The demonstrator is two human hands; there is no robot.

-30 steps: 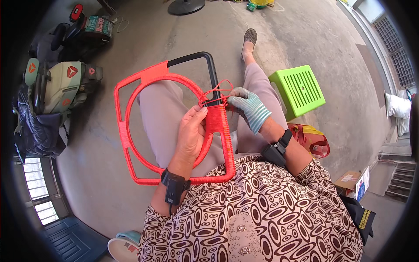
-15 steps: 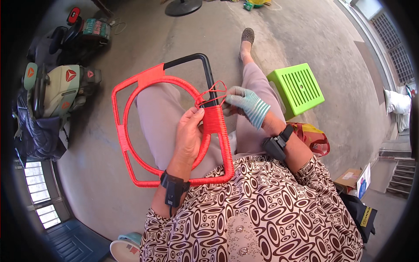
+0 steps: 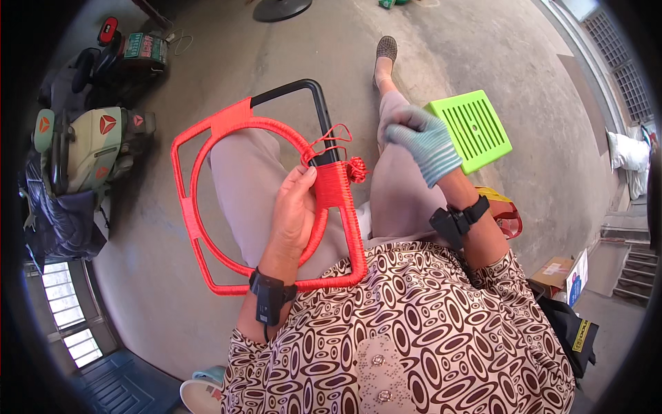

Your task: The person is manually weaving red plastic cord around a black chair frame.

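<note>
A metal frame [image 3: 318,103] lies across my lap, with a round ring inside it. Red cord [image 3: 332,185] is wound tightly over most of it, while the far right corner shows bare black. My bare left hand [image 3: 293,207] grips the wound part where ring and frame meet, thumb on top. Loose loops of cord [image 3: 336,138] stand up beside that thumb, and a small red cord bundle [image 3: 356,170] hangs at the frame's right side. Off to the right, apart from the frame, is my gloved right hand [image 3: 424,145]. Motion blurs its fingers, and any thing in them is hidden.
A green plastic stool [image 3: 476,131] stands just beyond my right hand. Further left are parked scooters [image 3: 103,138]. A red and yellow bag [image 3: 507,214] sits by my right forearm, with a cardboard box [image 3: 552,270] behind it. A round black base [image 3: 281,8] rests on the far floor.
My right hand has left the cord loops and moved right, toward the stool. The red bundle beside the frame has come into sight. My left hand keeps its grip.
</note>
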